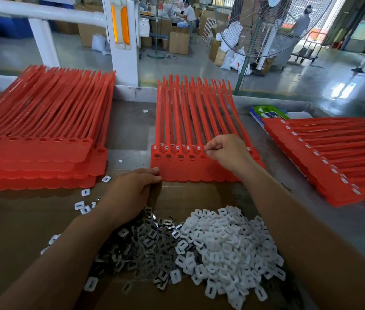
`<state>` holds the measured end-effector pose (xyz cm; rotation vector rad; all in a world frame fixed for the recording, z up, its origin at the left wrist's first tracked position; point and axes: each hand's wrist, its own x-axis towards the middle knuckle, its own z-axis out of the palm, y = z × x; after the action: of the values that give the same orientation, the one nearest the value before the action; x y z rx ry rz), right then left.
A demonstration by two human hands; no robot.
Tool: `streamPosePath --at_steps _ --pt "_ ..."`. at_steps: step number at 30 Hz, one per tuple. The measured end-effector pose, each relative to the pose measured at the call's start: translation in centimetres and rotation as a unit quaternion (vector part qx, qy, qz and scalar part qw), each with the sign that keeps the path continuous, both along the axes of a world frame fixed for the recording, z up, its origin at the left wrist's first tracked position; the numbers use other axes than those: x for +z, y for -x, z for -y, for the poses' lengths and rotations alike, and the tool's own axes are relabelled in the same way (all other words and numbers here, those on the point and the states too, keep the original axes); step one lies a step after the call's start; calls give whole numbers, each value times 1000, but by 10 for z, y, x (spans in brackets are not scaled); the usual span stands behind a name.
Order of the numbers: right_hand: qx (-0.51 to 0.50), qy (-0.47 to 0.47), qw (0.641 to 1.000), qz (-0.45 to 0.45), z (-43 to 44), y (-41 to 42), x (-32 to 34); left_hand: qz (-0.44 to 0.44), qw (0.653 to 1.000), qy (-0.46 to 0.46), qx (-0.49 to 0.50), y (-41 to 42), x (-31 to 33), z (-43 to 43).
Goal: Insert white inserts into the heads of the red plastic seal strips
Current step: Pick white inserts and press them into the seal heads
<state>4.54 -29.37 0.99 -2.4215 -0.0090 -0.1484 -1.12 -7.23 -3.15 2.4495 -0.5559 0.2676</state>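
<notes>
A sheet of joined red seal strips (190, 168) lies in the middle of the table, tails pointing away. Several of its head sockets on the left show small inserts. My right hand (226, 153) hovers over a head near the middle of the row, its fingertips pinched together on something too small to make out. My left hand (132, 191) rests on the cardboard and its fingertips touch the sheet's near left corner. A heap of white inserts (226, 247) lies in front of me, next to a heap of grey metal clips (145, 240).
A thick stack of red strip sheets (38, 142) fills the left side. Another stack with white inserts in its heads (324, 157) lies at the right. Loose inserts (83, 204) dot the cardboard. Beyond the table edge stand a white post and a large fan.
</notes>
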Motion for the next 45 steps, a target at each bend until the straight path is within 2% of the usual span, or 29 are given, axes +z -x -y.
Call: streamPosePath --at_steps 15,21,25,40,45 --pt "7 44 998 -51 -2 -11 -12 2 1000 4 4 -2 -1 3" --pt "-27 -4 998 -59 -3 -17 -12 5 1000 1 0 -2 0 3" --pt "-40 -4 998 -55 -4 -18 -14 5 1000 0 -2 -2 0 3" --pt "-7 16 998 -52 2 -13 -9 6 1000 -4 2 -2 -1 4" --pt "37 60 997 -38 -1 2 2 5 1000 -1 1 -2 -1 4"
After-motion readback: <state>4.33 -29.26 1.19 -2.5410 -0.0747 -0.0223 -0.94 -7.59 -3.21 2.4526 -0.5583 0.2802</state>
